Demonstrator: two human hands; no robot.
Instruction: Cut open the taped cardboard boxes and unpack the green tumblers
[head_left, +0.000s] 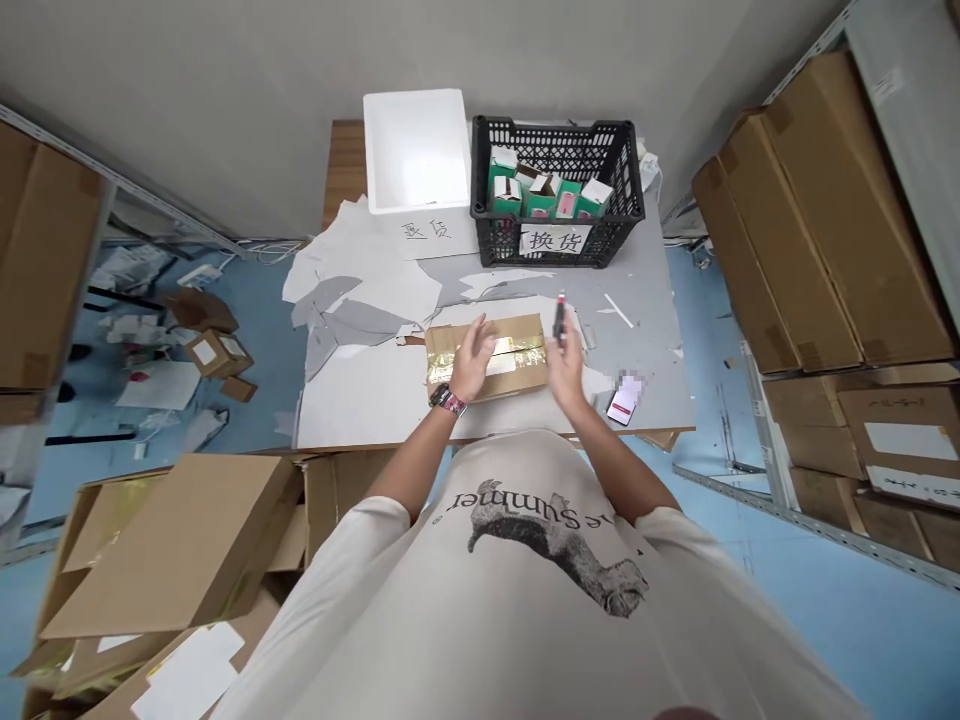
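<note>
A flat cardboard box (523, 381) lies on the table in front of me, with shiny yellowish tape along its middle and a white label. Over its left half is my left hand (474, 358), fingers extended and somewhat apart, holding nothing; whether it touches the box I cannot tell. My right hand (567, 365), at the box's right end, is closed around a dark utility knife (559, 318) with a red part near its upper end. The knife points away from me. To the right of that hand, a phone (624, 400) with a lit screen lies on the table.
Behind the box stand a white foam bin (416, 205) and a black plastic crate (487, 235) holding several green-and-white small boxes (540, 200). Torn paper covers the table (352, 410) at left. Large cartons (172, 550) crowd the left side; shelved cartons (810, 240) rise at right.
</note>
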